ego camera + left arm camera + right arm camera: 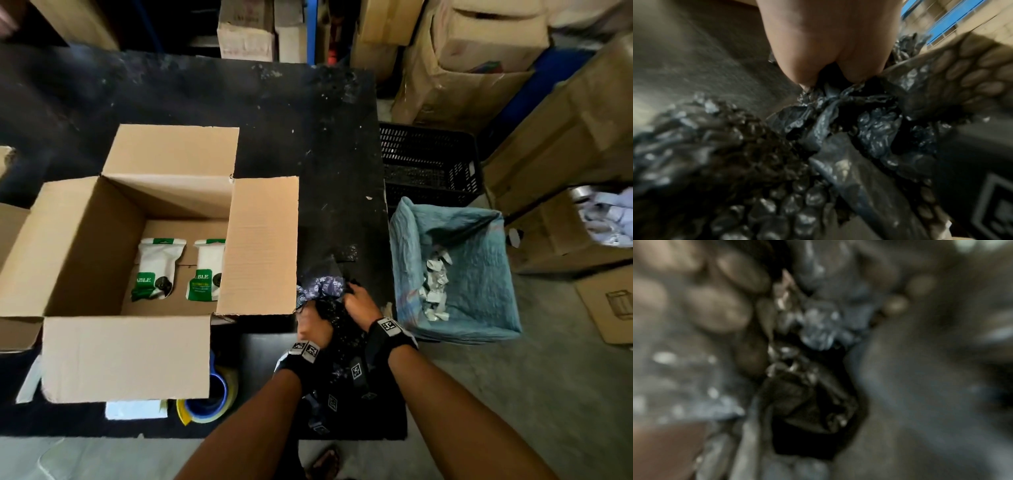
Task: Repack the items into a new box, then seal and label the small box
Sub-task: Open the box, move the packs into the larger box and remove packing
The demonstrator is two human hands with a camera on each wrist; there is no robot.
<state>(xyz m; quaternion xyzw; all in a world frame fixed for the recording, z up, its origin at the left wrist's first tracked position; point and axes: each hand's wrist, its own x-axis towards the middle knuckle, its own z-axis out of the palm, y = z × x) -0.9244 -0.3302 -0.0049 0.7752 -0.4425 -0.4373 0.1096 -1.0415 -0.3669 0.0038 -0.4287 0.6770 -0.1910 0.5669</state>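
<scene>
A large open cardboard box (85, 240) stands on the black table (212, 102) at the left. Two white and green pouches (156, 269) lie side by side on its floor. At the table's right front edge both hands bunch up a sheet of black bubble wrap (325, 291). My left hand (313, 320) grips its left part, and my right hand (359, 303) grips its right part. In the left wrist view my fingers (818, 48) dig into the crumpled black bubble wrap (838, 121). The right wrist view is blurred, showing only dark bubble wrap (813, 331).
A tape dispenser (209, 394) and a white paper (135, 409) lie by the box's front flap. Right of the table, a bin lined with blue plastic (479, 267) holds paper scraps, with a black crate (428, 161) behind it. Cardboard cartons (479, 51) stand around.
</scene>
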